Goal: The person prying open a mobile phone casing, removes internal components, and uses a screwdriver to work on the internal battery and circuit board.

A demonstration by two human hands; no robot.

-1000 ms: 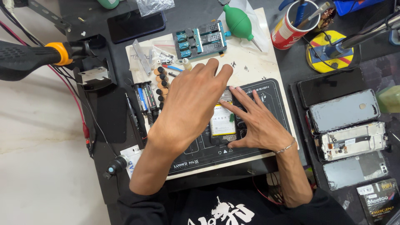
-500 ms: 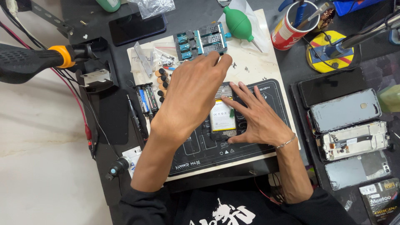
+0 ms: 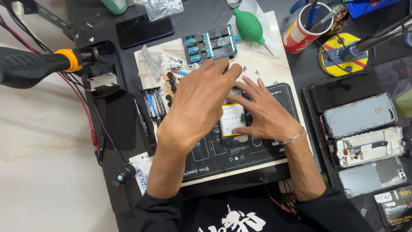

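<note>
An opened phone point(image 3: 232, 120) with a white battery label lies on the black work mat point(image 3: 240, 157) in the middle of the bench. My right hand point(image 3: 265, 111) rests on the phone's right side, fingers spread, thumb at its lower edge. My left hand point(image 3: 199, 103) hovers flat above the phone's left side with its fingers stretched toward a blue and grey clamp fixture point(image 3: 209, 43); it holds nothing that I can see. Most of the phone is hidden under both hands.
A green air blower point(image 3: 249, 26) and a red cup of tools point(image 3: 304, 30) stand at the back. Phone backs and a bare frame point(image 3: 368, 146) lie at right. A hot-air handle point(image 3: 36, 64) with an orange ring lies at left. Small black caps and screwdrivers point(image 3: 153, 103) lie beside the mat.
My left hand has lifted and reached farther toward the clamp fixture, its fingers flattening out. My right hand has opened wider on the phone.
</note>
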